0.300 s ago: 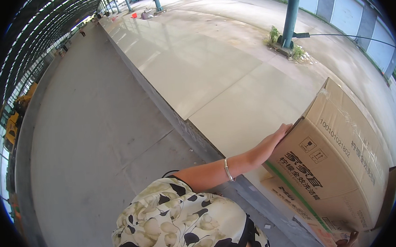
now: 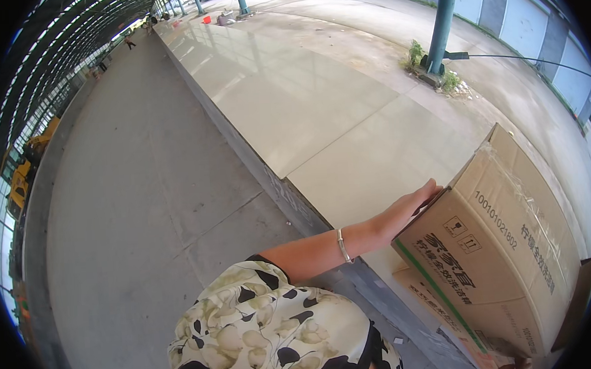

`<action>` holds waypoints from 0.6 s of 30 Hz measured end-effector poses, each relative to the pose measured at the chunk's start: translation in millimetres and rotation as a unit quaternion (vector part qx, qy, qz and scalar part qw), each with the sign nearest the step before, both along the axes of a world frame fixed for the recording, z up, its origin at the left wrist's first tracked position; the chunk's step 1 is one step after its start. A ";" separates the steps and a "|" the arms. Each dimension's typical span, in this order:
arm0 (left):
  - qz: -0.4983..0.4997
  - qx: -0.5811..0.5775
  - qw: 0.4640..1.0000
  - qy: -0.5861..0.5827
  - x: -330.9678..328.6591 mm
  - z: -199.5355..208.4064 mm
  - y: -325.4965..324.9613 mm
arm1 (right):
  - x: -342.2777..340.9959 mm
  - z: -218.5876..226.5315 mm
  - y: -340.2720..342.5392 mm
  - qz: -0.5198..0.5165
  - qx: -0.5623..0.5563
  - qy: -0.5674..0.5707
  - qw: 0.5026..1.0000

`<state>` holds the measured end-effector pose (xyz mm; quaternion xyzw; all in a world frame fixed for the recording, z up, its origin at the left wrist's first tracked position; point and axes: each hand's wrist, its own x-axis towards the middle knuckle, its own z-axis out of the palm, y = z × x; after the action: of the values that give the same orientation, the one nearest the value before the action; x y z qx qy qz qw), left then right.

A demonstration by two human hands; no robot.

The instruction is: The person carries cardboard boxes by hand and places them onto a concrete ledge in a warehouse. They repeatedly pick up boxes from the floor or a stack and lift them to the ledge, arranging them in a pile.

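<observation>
A large brown cardboard box (image 2: 492,231) with dark print and a green stripe stands tilted at the right. My left hand (image 2: 428,197) lies against its far left side, the fingers partly hidden behind the edge; a bracelet circles that wrist. At the lower right, a small part of my right hand (image 2: 517,365) shows at the box's bottom edge. The box is held between both hands. Beneath it, part of another carton (image 2: 427,296) can be seen, mostly covered.
A long raised ledge with pale slabs (image 2: 304,104) runs into the distance. Left of it lies a grey floor (image 2: 129,193). A green post (image 2: 442,26) stands beyond the ledge with weeds at its foot. Yellow machinery (image 2: 21,182) is at the far left; a distant person (image 2: 130,43) is beyond.
The view has shifted slightly, so the background sits a little farther right. The box appears slightly lower at its top edge. Both hands stay on it.
</observation>
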<state>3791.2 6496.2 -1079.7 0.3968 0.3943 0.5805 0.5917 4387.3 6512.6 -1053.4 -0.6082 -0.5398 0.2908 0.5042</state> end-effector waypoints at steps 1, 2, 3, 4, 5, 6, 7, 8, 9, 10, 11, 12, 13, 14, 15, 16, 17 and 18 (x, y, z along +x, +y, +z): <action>0.000 -0.003 1.000 -0.020 -0.6 -7.6 8.0 | -25.7 17.1 -6.8 -0.006 0.027 0.008 1.000; -0.001 -0.007 0.999 -0.040 -2.4 -10.8 12.4 | -39.7 27.8 -10.3 -0.006 0.039 0.016 0.999; -0.003 -0.007 0.999 -0.040 -6.9 -2.9 11.7 | -51.0 34.7 -14.3 -0.003 0.050 0.026 0.998; -0.013 -0.010 0.999 -0.031 -12.6 6.8 11.9 | -61.1 41.5 -16.5 0.002 0.057 0.033 0.998; -0.022 -0.012 0.999 -0.022 -19.8 17.1 10.2 | -71.1 48.9 -18.5 0.008 0.063 0.040 0.997; -0.021 -0.011 0.999 -0.022 -27.5 22.9 8.8 | -79.8 53.5 -20.7 0.015 0.067 0.048 0.996; -0.035 -0.005 0.999 -0.019 -35.1 27.8 7.8 | -90.5 59.7 -22.3 0.021 0.070 0.057 0.996; -0.048 0.002 0.999 -0.016 -41.2 32.9 8.0 | -98.7 65.2 -22.3 0.028 0.071 0.065 0.995; -0.047 0.003 0.999 -0.017 -46.0 39.0 8.6 | -108.4 70.7 -23.7 0.034 0.075 0.076 0.994; -0.072 0.023 0.997 -0.019 -50.0 45.8 9.7 | -118.6 75.6 -25.2 0.042 0.077 0.085 0.992; -0.095 0.043 0.994 -0.021 -53.4 52.3 10.4 | -126.5 80.5 -24.9 0.051 0.080 0.096 0.991; -0.092 0.043 0.995 -0.021 -57.5 57.5 11.4 | -135.1 86.2 -25.3 0.060 0.080 0.107 0.989; -0.099 0.037 0.994 -0.025 -61.6 62.3 12.3 | -144.3 91.3 -26.1 0.068 0.081 0.120 0.987; -0.107 0.031 0.993 -0.031 -64.6 69.0 11.3 | -152.4 95.9 -25.9 0.077 0.082 0.129 0.985; -0.088 0.021 0.995 -0.031 -65.4 75.7 9.3 | -159.0 100.6 -26.7 0.084 0.082 0.144 0.983; -0.087 0.021 0.995 -0.032 -66.8 83.8 8.1 | -164.4 105.7 -26.8 0.096 0.083 0.160 0.979; -0.078 0.023 0.996 -0.031 -69.6 92.1 7.0 | -168.3 109.5 -27.2 0.117 0.086 0.182 0.972; -0.070 0.025 0.997 -0.030 -72.2 98.1 5.9 | -172.8 114.5 -27.7 0.149 0.092 0.207 0.963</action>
<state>3719.0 6502.1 -981.6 0.4205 0.3324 0.5591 0.6325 4214.5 6484.9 -938.9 -0.3984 -0.5322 0.4315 0.6097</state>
